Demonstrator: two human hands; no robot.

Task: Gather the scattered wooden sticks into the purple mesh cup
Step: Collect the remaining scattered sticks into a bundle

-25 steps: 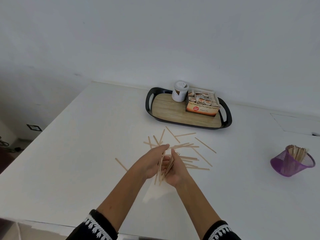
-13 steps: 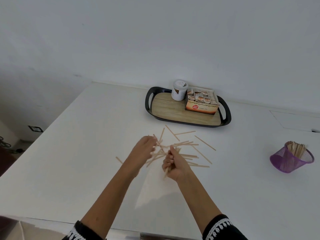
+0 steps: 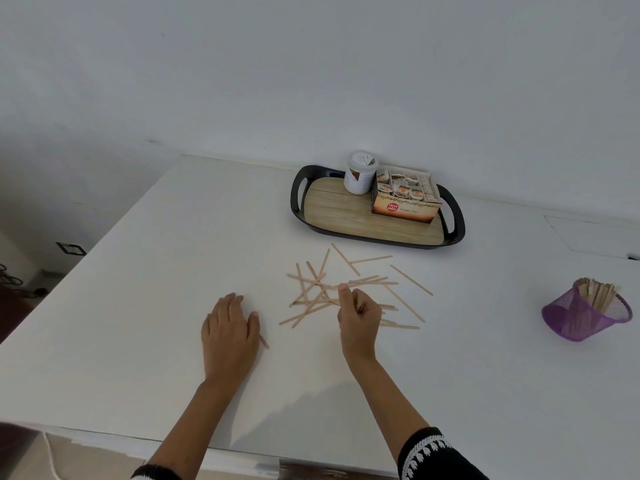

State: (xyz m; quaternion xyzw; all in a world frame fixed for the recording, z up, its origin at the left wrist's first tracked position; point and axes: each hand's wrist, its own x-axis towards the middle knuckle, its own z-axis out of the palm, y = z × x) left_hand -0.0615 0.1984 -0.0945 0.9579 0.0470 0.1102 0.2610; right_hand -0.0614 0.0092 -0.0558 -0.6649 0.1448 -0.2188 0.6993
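Several thin wooden sticks (image 3: 313,296) lie crossed in a loose pile on the white table (image 3: 138,306), in front of the tray. My right hand (image 3: 358,315) sits on the pile with its fingers curled, thumb and forefinger pinched at a stick. My left hand (image 3: 230,327) lies flat on the table to the left of the pile, fingers apart, covering a lone stick (image 3: 264,342) whose end pokes out at its right. The purple mesh cup (image 3: 581,318) stands tilted at the far right, apart from both hands, with several sticks in it.
A black tray with a wood-look base (image 3: 346,216) stands behind the pile, carrying a white jar (image 3: 360,173) and an orange tea box (image 3: 405,199). The table's near edge runs just below my forearms. Its left edge drops to the floor.
The bundle I held in both hands is gone from them and more sticks lie in the pile. My left hand has moved left and down flat onto the table.
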